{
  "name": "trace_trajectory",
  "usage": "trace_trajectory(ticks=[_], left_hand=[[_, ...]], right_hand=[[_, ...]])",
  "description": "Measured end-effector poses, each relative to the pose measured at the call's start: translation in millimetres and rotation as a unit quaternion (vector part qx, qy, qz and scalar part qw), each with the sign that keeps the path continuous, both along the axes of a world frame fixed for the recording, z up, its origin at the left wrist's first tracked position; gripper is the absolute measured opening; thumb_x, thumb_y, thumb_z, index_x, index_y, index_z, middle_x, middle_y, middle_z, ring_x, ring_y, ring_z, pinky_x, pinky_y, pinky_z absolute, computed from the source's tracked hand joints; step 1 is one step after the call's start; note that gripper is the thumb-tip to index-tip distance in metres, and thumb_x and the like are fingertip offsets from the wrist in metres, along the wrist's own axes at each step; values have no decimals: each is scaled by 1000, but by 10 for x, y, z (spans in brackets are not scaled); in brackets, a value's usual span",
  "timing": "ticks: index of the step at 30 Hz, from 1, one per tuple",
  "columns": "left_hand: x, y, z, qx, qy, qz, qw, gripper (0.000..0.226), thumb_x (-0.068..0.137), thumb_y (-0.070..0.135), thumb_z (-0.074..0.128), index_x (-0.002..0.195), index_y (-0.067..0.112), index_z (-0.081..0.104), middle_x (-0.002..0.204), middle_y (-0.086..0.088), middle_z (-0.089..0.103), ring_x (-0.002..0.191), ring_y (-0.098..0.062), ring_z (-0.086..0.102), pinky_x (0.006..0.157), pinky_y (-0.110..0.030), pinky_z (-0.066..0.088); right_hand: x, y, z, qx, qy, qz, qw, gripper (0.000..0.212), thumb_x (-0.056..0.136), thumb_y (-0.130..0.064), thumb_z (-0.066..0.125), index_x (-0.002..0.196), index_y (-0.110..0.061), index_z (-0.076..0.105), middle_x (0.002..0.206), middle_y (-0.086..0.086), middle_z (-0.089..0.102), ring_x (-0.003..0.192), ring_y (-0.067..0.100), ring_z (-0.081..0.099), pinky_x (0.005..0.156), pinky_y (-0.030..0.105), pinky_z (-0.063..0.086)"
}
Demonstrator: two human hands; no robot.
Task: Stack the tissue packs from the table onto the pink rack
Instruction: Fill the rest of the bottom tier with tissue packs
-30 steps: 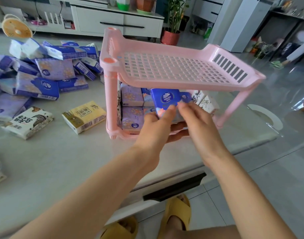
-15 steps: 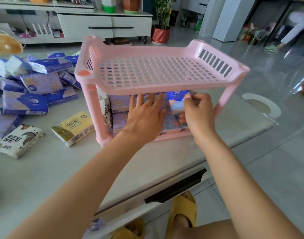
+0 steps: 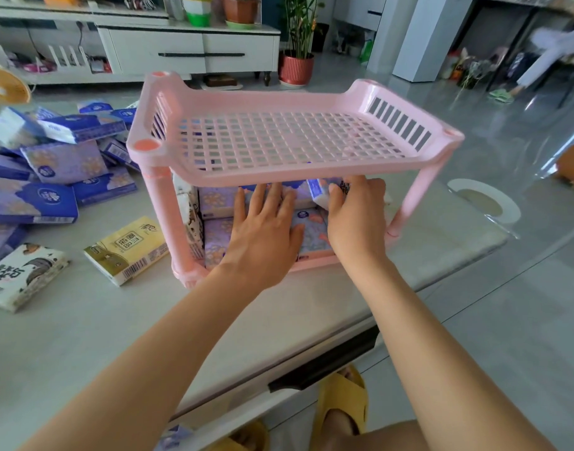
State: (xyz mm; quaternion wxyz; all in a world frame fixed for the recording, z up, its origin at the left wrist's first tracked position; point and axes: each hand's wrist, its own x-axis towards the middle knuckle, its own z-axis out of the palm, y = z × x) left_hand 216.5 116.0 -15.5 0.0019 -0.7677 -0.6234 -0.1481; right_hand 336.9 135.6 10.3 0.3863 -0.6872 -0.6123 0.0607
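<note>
The pink rack [image 3: 279,172] stands on the table with its top shelf bare and several purple tissue packs [image 3: 215,198] stacked on its lower shelf. My left hand [image 3: 263,236] lies flat with straight fingers against the front of those packs. My right hand [image 3: 355,219] reaches under the top shelf and grips a blue tissue pack [image 3: 320,192], which is tilted at the stack's right end. A heap of loose purple and blue packs [image 3: 51,177] lies on the table to the left.
A yellow pack [image 3: 128,250] and a white printed pack [image 3: 22,275] lie in front of the heap. The table edge [image 3: 441,281] runs just right of the rack. My feet in yellow slippers [image 3: 341,402] are below the table. A cabinet and potted plants stand behind.
Both hands have pushed the blue pack deeper under the top shelf. My left hand let go of it and now lies flat on the stacked packs.
</note>
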Motion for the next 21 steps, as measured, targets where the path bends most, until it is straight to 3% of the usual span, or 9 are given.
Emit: trace_trajectory(ticks=[4, 8, 13, 17, 21], left_hand=[[-8, -6, -26, 27, -4, -4, 1000, 80, 79, 49, -5, 148, 13, 15, 156, -8, 10, 144, -25, 4, 114, -45, -5], [-13, 11, -52, 32, -2, -3, 999, 86, 73, 49, -9, 148, 14, 15, 156, -7, 11, 143, -25, 6, 114, -44, -5], [-5, 16, -60, 22, -2, 3, 1000, 69, 87, 47, 0, 148, 16, 10, 157, -5, 6, 144, -23, -1, 113, -43, -8], [-8, 6, -48, 26, 3, -1, 1000, 85, 73, 48, -13, 149, 16, 9, 157, -5, 6, 144, -24, 0, 114, -43, -9], [-9, -1, -52, 24, -6, -4, 1000, 82, 76, 47, -10, 148, 14, 10, 156, -7, 8, 144, -25, 2, 114, -43, -8]], right_hand=[[-15, 20, -25, 40, -86, 8, 995, 31, 94, -21, 44, 122, -10, 54, 130, 15, 45, 109, 37, 51, 83, 42, 42], [6, 20, -45, 61, -209, 65, 974, 31, 86, -20, 43, 111, -14, 62, 119, 7, 59, 109, 35, 49, 84, 39, 38], [75, 49, -70, 11, -209, 73, 975, 31, 87, -7, 47, 115, -13, 59, 121, 3, 59, 108, 33, 46, 88, 37, 31], [53, 79, -115, 12, -191, 84, 978, 24, 83, -1, 52, 104, -4, 63, 108, 14, 64, 104, 36, 50, 89, 39, 33], [78, 65, -70, -12, -155, 116, 981, 32, 81, 0, 50, 110, -6, 61, 113, 13, 62, 110, 33, 49, 92, 35, 32]])
